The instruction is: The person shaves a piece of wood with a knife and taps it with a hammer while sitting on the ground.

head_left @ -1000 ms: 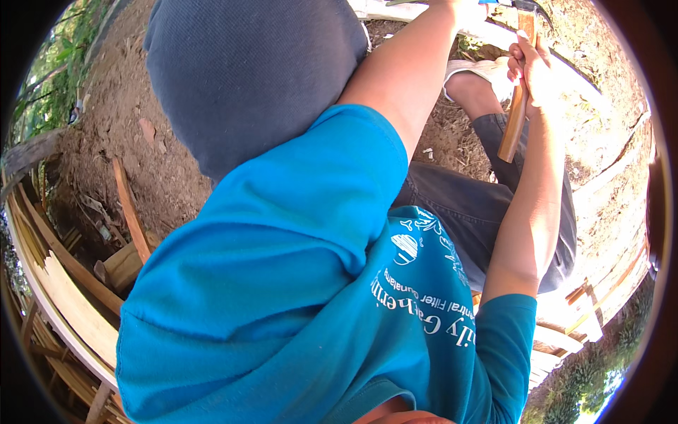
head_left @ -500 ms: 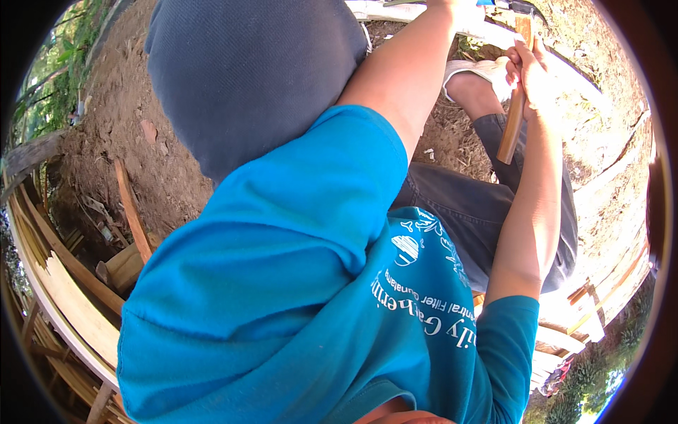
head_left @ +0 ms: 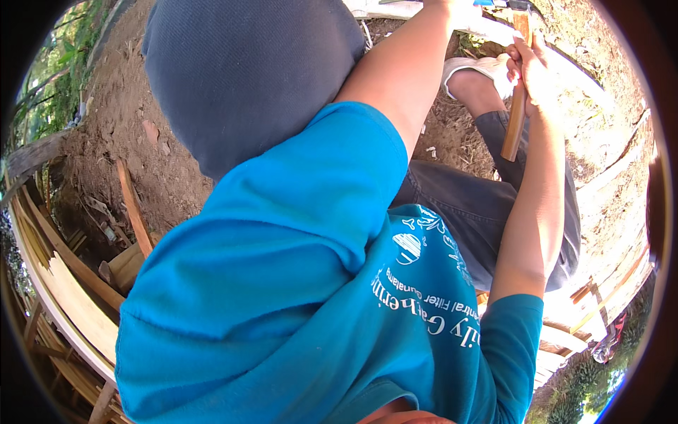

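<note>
My right hand (head_left: 531,67) is closed around the wooden handle of a hammer (head_left: 516,124). The handle's lower end hangs free below my fist, over my trouser leg. Its dark metal head lies at the top edge, partly cut off. My left arm reaches up past my raised knee, and only the wrist side of my left hand (head_left: 441,3) shows; its fingers are out of the picture. Close to it is a small blue object (head_left: 484,2), too cropped to name. A pale, stripped length of wood (head_left: 487,30) runs beneath both hands.
My raised knee in dark trousers (head_left: 254,78) fills the upper left. My foot in a light shoe (head_left: 487,68) rests on the dirt below the wood. Split planks (head_left: 74,304) lie at the lower left, with a narrow board (head_left: 133,205) leaning there. More wood pieces (head_left: 565,338) are at the right.
The hammer's handle end has shifted slightly up and to the right with my right hand. My grip on it looks the same, and my left arm has barely moved.
</note>
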`<state>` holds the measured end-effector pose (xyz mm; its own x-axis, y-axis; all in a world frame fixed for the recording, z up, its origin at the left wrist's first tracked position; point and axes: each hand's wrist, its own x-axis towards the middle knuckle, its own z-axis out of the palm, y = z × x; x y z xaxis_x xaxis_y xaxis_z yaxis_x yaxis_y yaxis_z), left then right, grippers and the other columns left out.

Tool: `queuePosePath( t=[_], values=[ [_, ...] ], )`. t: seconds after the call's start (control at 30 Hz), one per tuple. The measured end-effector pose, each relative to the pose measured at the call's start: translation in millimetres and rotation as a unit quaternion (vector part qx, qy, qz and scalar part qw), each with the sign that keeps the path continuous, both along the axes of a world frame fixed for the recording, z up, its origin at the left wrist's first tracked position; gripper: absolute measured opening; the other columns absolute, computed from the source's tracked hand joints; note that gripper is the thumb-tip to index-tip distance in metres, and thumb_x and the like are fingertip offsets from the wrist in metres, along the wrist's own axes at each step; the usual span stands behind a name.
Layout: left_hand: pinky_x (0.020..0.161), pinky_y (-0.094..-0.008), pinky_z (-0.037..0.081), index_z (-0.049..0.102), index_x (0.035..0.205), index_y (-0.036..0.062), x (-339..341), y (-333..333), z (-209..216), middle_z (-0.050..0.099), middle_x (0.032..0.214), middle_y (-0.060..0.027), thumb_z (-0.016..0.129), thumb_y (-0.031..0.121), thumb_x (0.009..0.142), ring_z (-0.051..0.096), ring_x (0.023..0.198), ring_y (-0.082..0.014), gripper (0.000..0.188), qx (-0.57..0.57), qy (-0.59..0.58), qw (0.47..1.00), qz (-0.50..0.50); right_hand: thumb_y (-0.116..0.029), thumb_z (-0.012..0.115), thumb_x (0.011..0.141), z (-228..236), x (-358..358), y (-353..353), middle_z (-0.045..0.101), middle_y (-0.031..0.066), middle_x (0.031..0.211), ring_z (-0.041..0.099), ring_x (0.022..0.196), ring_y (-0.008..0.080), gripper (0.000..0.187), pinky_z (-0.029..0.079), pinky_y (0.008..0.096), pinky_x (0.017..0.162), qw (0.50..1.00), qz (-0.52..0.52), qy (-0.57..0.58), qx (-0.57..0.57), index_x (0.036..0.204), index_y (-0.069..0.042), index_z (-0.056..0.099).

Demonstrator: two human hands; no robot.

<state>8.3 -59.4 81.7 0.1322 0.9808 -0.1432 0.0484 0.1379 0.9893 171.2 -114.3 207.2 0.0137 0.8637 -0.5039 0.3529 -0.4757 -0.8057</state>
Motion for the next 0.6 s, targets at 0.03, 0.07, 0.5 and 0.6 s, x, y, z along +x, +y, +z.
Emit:
queuePosePath(
  t=[0.03, 0.07, 0.5, 0.6],
  values=[
    [0.054, -0.0433, 0.049, 0.070, 0.086, 0.0035, -2, 6, -3, 0.065, 0.074, -0.0113, 0.058, 0.030, 0.098, 0.061, 0.062, -0.0238, 0.031, -0.066, -0.110, 0.991, 0.028, -0.020, 0.054, 0.107, -2, -4, 3, 0.051, 0.0000, 0.078, 0.042, 0.055, 0.0073, 0.015, 0.039, 0.0253, 0.050, 1.000, 0.004, 0.012, 0.020, 0.101, -0.010, 0.045],
    [0.055, -0.0433, 0.049, 0.070, 0.087, 0.0038, -2, 16, -17, 0.065, 0.074, -0.0109, 0.060, 0.030, 0.097, 0.061, 0.062, -0.0236, 0.030, -0.131, -0.219, 0.965, 0.059, -0.021, 0.055, 0.106, 0, -14, 5, 0.051, -0.0002, 0.078, 0.042, 0.054, 0.0072, 0.015, 0.039, 0.0250, 0.050, 0.997, -0.041, 0.046, 0.036, 0.102, -0.010, 0.046],
    [0.078, -0.0419, 0.057, 0.074, 0.099, 0.0093, -17, -3, -20, 0.075, 0.104, -0.0168, 0.071, 0.028, 0.085, 0.072, 0.094, -0.0311, 0.024, 0.026, 0.209, 0.977, 0.019, -0.016, 0.056, 0.105, -8, -18, -2, 0.053, 0.0011, 0.080, 0.043, 0.056, 0.0081, 0.012, 0.041, 0.0253, 0.052, 0.997, -0.056, 0.058, -0.011, 0.108, -0.010, 0.046],
    [0.073, -0.0415, 0.057, 0.074, 0.097, 0.0097, -20, 29, -68, 0.075, 0.097, -0.0166, 0.071, 0.026, 0.083, 0.073, 0.089, -0.0303, 0.022, -0.197, -0.411, 0.883, 0.111, -0.015, 0.055, 0.105, 1, -48, 2, 0.053, 0.0016, 0.079, 0.045, 0.056, 0.0078, 0.011, 0.042, 0.0255, 0.052, 0.995, -0.031, 0.091, 0.034, 0.107, -0.010, 0.046]
  ],
)
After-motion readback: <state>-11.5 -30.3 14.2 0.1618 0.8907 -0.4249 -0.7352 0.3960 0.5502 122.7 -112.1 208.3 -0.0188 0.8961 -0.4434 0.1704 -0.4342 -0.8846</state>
